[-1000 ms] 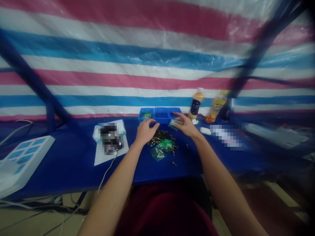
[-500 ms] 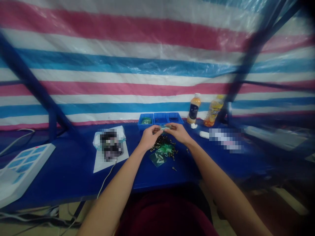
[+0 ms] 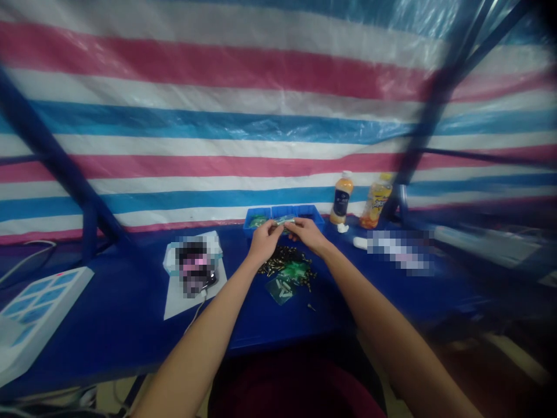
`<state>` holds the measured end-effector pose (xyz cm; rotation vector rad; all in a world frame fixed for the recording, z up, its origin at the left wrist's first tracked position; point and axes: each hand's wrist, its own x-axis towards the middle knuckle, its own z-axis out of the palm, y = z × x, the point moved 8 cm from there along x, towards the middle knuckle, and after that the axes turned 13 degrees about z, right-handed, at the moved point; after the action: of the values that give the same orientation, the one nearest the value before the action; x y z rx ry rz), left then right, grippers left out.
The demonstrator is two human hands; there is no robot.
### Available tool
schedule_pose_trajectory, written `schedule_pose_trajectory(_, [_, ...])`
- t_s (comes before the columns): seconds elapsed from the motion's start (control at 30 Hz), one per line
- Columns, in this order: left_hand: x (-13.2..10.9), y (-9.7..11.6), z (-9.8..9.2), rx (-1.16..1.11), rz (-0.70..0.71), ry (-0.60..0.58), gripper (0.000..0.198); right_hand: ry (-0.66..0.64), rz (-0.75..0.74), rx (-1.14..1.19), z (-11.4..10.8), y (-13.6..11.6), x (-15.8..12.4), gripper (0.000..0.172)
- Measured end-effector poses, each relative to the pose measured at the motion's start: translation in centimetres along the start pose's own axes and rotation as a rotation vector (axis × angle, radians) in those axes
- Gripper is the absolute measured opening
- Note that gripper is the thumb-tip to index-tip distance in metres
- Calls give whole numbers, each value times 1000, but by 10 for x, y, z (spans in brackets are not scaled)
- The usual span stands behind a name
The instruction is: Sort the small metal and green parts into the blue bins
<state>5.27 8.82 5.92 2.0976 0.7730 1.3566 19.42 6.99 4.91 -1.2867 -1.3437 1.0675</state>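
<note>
Between my two hands a small clear plastic bag [image 3: 285, 220] is pinched, just in front of the blue bins. My left hand [image 3: 264, 241] is closed, thumb and fingers gripping the bag's left end. At its right end my right hand [image 3: 308, 235] pinches it the same way. What the bag contains is too small to make out. Below the hands lies a heap of small dark and brass-coloured metal parts [image 3: 275, 264], like screws. A green plastic bag [image 3: 296, 270] rests on the heap, and a clear bag of white pieces [image 3: 281, 289] lies nearer me.
Three joined blue bins [image 3: 282, 210] stand behind the hands; the left one holds green bags. Two drink bottles [image 3: 342, 200] are at back right, near a crumpled white tissue [image 3: 343, 228]. A phone with a cable [image 3: 203, 294] lies on paper at left, beyond a white device [image 3: 47, 313].
My hands have come slightly closer together and moved a little towards the bins, still holding the bag. The whole view has tilted up slightly.
</note>
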Motion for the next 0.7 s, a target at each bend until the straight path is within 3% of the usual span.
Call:
schedule_pose_trajectory(0.13, [-9,-6,0,-56,-38,-4,24,146,-115,-146,0,0,-8,41])
schedule_pose_trajectory(0.27, [-13,0,6,-166,-36,-72,28,176,-141,-135,4,-1,-22,39])
schedule_pose_trajectory(0.37, [-14,3,7,-181,-52,-38,37,196,-169,-111,7,-6,-32,40])
schedule_pose_trajectory(0.47, [-15,6,6,-132,-49,22,42,191,-181,-107,13,-11,-38,43])
schedule_pose_trajectory(0.7, [-19,26,3,72,51,37,43,291,-232,-204,14,-19,-47,50])
